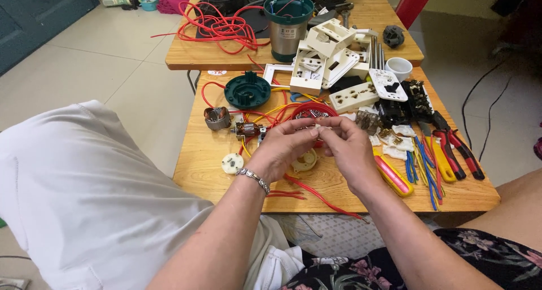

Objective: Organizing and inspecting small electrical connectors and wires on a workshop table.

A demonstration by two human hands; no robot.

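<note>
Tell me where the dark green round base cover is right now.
In the head view, the dark green round base cover lies on the near wooden table, left of centre, beyond both hands and above the small motor.

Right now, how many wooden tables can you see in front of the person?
2. The near wooden table lies under both hands and carries wires, pliers and socket parts. The far wooden table stands behind it, touching it, with a red wire coil and a green-topped metal canister.
</note>
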